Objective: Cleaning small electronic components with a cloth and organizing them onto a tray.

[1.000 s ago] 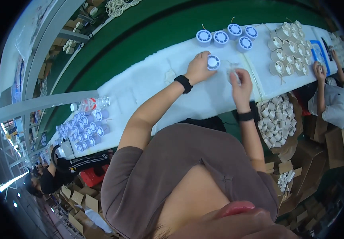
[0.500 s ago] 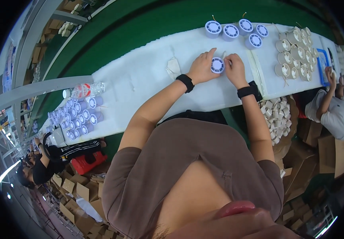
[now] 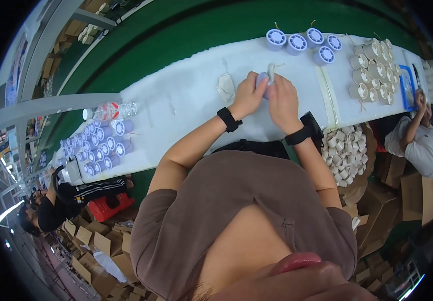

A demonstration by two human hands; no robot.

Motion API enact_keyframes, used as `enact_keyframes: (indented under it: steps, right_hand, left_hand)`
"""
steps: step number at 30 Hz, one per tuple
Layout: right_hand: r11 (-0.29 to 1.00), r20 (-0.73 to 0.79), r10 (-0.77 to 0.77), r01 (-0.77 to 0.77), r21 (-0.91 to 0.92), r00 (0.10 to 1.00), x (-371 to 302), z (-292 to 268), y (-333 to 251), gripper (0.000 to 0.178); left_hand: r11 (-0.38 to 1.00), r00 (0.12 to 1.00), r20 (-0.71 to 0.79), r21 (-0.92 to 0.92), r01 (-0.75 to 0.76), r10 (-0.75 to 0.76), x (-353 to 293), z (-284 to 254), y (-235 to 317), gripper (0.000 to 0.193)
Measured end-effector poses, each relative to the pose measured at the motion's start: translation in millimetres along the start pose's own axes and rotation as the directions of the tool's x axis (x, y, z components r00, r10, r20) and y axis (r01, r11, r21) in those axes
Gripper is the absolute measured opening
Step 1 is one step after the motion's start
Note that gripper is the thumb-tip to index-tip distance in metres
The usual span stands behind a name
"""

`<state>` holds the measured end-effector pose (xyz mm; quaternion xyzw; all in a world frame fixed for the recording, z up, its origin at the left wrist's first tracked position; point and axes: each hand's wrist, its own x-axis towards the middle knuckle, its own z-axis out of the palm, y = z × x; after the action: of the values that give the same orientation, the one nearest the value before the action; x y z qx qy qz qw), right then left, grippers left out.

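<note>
I have the left hand (image 3: 247, 99) and right hand (image 3: 283, 104) close together, well beyond the torso (image 3: 236, 175). The left fingers (image 3: 250, 82) are bent in a grip, the thumb angled toward the right hand. The right fingers (image 3: 279, 83) curl just beside them, backs turned up to me; their tips are partly hidden, so I cannot judge how tightly they close. Behind the fingers, both wrists look nearly straight. The left forearm (image 3: 196, 139) slants in from behind and left of its fingers, the right forearm (image 3: 317, 158) from behind and right, both elbows bent.
</note>
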<state>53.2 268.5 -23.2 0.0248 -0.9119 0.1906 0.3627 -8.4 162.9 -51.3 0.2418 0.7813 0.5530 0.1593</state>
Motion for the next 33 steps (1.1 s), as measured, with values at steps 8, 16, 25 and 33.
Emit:
enact_keyframes:
  steps: [8, 16, 25, 33]
  right_hand:
    - [0.255, 0.575, 0.56, -0.784, 0.566, 0.597, 18.6, -27.3, 4.5, 0.041]
    - [0.22, 0.303, 0.553, -0.486, 0.846, 0.776, 46.9, -48.4, 0.5, 0.035]
    - [0.843, 0.547, 0.081, -0.35, 0.409, 0.833, 51.5, -55.9, -2.5, 0.025]
    - [-0.384, 0.867, 0.125, -0.782, 0.491, 0.483, 37.9, -45.9, -19.9, 0.023]
  left_hand:
    - [0.928, 0.903, -0.216, 0.046, -0.371, 0.372, -9.6, -19.1, 28.6, 0.046]
    - [0.445, 0.895, 0.36, -0.778, 0.443, -0.262, -0.4, -32.4, 44.2, 0.059]
    - [0.677, 0.926, 0.227, -0.632, 0.377, -0.303, -5.7, -40.3, 56.8, 0.062]
    - [0.694, 0.696, -0.105, 0.271, -0.667, 0.711, 5.9, -59.0, 56.3, 0.065]
